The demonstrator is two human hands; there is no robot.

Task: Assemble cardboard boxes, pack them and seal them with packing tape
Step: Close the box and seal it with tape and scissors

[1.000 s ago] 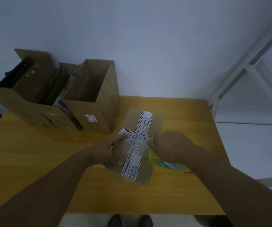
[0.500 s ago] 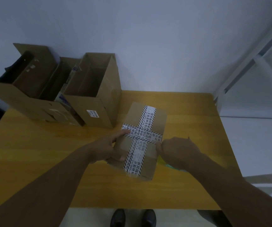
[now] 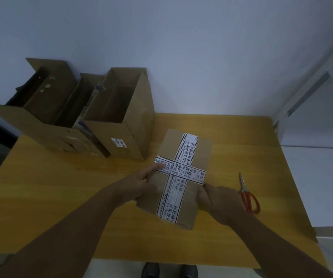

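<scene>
The small box [image 3: 201, 149] lay on the worktop [image 3: 61, 197], right of centre and near you, with a cross of printed tape [image 3: 179, 169] over its top. Your left hand [image 3: 139, 183] lay against its left side, with the index finger stretched flat on the left end of the cross strip and the thumb on the cardboard. Your right hand [image 3: 219, 199] was curled over the right edge just below the strip's other end, and its fingers were bent down the side, tips hidden.

The risks I judged likely:
- The strip's ends could crease or lift at the corners if you rubbed them down unevenly.
- A hard push from one hand alone could slide the box across the worktop.
- The scissors [image 3: 249, 197] lay just right of your right wrist, so a backward sweep could knock them.
- The big open boxes [image 3: 121, 117] at the far left stood well apart and posed no trouble.
</scene>
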